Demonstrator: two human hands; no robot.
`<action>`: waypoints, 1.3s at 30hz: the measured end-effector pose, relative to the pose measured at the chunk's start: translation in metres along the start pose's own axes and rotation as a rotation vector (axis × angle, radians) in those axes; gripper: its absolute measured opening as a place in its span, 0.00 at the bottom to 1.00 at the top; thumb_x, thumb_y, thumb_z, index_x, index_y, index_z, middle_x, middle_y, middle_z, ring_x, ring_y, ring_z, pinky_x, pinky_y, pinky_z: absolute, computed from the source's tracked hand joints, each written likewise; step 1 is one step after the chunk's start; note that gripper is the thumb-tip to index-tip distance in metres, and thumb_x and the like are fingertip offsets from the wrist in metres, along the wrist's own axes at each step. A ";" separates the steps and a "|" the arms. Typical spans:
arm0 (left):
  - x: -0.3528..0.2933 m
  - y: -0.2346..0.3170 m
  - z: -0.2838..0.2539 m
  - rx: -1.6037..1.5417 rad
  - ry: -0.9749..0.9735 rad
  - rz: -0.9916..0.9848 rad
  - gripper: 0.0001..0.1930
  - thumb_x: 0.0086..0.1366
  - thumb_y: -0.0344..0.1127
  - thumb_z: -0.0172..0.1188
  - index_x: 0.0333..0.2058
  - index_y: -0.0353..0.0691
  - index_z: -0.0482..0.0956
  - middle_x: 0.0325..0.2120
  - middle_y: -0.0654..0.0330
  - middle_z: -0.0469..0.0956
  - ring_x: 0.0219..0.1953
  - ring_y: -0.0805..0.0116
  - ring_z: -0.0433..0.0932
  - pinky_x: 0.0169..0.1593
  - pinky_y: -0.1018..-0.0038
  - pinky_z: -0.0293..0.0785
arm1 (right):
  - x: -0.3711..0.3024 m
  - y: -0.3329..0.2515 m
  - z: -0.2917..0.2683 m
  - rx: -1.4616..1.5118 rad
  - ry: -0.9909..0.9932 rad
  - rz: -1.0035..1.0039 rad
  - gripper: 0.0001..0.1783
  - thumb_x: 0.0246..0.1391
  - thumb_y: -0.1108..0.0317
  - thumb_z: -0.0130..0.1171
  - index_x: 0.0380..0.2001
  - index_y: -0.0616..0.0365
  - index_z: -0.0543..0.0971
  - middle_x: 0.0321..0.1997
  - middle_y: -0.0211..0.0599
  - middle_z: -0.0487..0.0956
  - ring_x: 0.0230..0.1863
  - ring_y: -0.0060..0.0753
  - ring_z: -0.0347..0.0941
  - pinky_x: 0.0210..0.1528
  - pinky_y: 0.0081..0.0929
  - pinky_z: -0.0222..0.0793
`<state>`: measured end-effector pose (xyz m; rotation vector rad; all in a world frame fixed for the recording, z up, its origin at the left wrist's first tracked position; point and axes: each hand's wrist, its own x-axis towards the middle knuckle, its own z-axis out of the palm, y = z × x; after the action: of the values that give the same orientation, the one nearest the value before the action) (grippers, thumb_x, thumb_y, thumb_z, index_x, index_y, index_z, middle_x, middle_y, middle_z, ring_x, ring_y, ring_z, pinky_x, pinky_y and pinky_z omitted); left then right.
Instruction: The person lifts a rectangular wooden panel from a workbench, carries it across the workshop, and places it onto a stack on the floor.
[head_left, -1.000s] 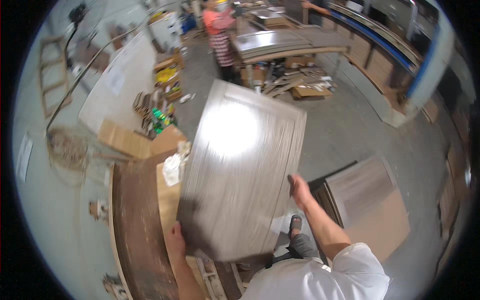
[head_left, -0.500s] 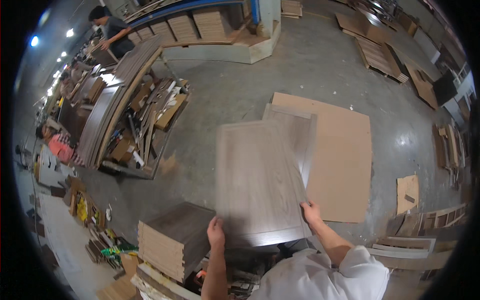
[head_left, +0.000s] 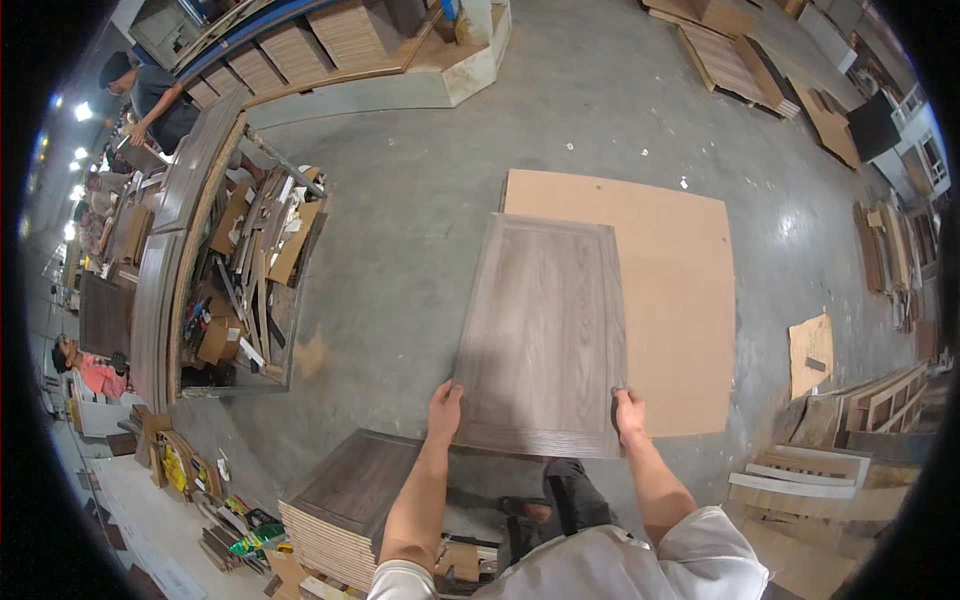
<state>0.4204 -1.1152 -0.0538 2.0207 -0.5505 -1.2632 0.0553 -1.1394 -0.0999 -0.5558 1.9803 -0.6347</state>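
Between both hands is a grey-brown wood-grain cabinet door [head_left: 540, 330] with a raised frame border. My left hand [head_left: 445, 408] grips its left edge near the closest corner, fingers closed round it. On the opposite edge, my right hand [head_left: 629, 410] is closed the same way. The door is over the left part of a flat brown cardboard sheet [head_left: 680, 310] on the floor; whether it touches what lies beneath is unclear. A stack of similar doors [head_left: 345, 490] stands at my lower left, beside my left forearm.
A workbench [head_left: 165, 290] holding panels stands at left, with a scrap-filled shelf [head_left: 250, 280] below. A co-worker [head_left: 150, 105] stands at its far end. Wood frames [head_left: 810, 475] lie at lower right. A small cardboard piece [head_left: 810, 355] is on the floor. Pallets [head_left: 735, 70] lie far right.
The held door has swung right and away over the cardboard, covering the door seen lying there before. My hands moved with it, still gripping its sides. My view has shifted right.
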 end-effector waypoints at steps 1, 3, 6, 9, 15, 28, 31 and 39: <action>0.000 0.003 0.000 -0.007 -0.037 -0.005 0.31 0.67 0.45 0.55 0.60 0.27 0.64 0.56 0.44 0.71 0.60 0.57 0.69 0.61 0.70 0.62 | 0.006 0.003 0.003 0.033 -0.027 -0.072 0.22 0.52 0.58 0.56 0.42 0.68 0.80 0.41 0.44 0.80 0.45 0.34 0.73 0.50 0.29 0.67; -0.003 0.006 -0.002 -0.015 -0.071 -0.012 0.33 0.66 0.46 0.56 0.62 0.28 0.62 0.57 0.43 0.70 0.61 0.56 0.68 0.63 0.70 0.61 | 0.016 0.015 0.006 -0.078 -0.050 -0.071 0.25 0.53 0.55 0.56 0.44 0.68 0.79 0.44 0.47 0.80 0.48 0.34 0.73 0.52 0.31 0.67; -0.006 -0.006 -0.009 0.240 -0.189 -0.120 0.40 0.65 0.55 0.55 0.66 0.33 0.54 0.62 0.39 0.62 0.68 0.52 0.57 0.67 0.67 0.54 | 0.022 0.049 0.003 -0.324 -0.321 -0.148 0.31 0.53 0.50 0.57 0.49 0.68 0.76 0.48 0.51 0.80 0.53 0.39 0.74 0.56 0.35 0.66; -0.016 -0.041 -0.016 0.587 -0.123 -0.146 0.46 0.62 0.67 0.49 0.68 0.40 0.52 0.66 0.35 0.50 0.72 0.47 0.40 0.71 0.60 0.43 | 0.002 0.107 -0.015 -0.962 -0.433 -0.197 0.36 0.52 0.42 0.55 0.53 0.63 0.76 0.55 0.54 0.76 0.59 0.48 0.71 0.63 0.39 0.62; -0.099 -0.161 -0.032 0.347 0.052 0.137 0.35 0.59 0.55 0.60 0.55 0.30 0.72 0.58 0.35 0.65 0.64 0.40 0.60 0.66 0.58 0.57 | -0.027 0.181 -0.026 -0.993 -0.486 -0.201 0.32 0.50 0.44 0.56 0.53 0.51 0.78 0.52 0.52 0.79 0.52 0.48 0.76 0.57 0.36 0.69; -0.407 -0.336 -0.206 0.448 1.206 -0.059 0.15 0.52 0.34 0.61 0.38 0.33 0.79 0.47 0.37 0.70 0.53 0.37 0.67 0.58 0.50 0.61 | -0.122 0.092 0.119 -0.818 -0.666 -0.670 0.16 0.52 0.58 0.56 0.38 0.55 0.84 0.36 0.45 0.83 0.36 0.35 0.80 0.40 0.30 0.74; -0.499 -0.385 -0.265 0.379 1.425 -0.373 0.22 0.56 0.34 0.62 0.50 0.36 0.73 0.59 0.39 0.64 0.64 0.38 0.57 0.65 0.50 0.53 | -0.193 0.105 0.158 -0.928 -0.809 -0.840 0.18 0.52 0.55 0.56 0.40 0.55 0.83 0.42 0.46 0.82 0.45 0.41 0.78 0.49 0.33 0.72; -0.589 -0.483 -0.252 -0.058 1.264 -1.168 0.42 0.59 0.58 0.58 0.66 0.44 0.52 0.67 0.48 0.51 0.69 0.48 0.47 0.67 0.46 0.46 | -0.357 0.206 0.278 -1.344 -1.456 -0.875 0.20 0.58 0.51 0.55 0.44 0.54 0.81 0.45 0.39 0.82 0.47 0.34 0.78 0.52 0.30 0.71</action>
<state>0.3874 -0.3175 0.0253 2.5764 1.3632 -0.1903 0.4363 -0.8198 -0.1142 -1.9702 0.3867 0.7002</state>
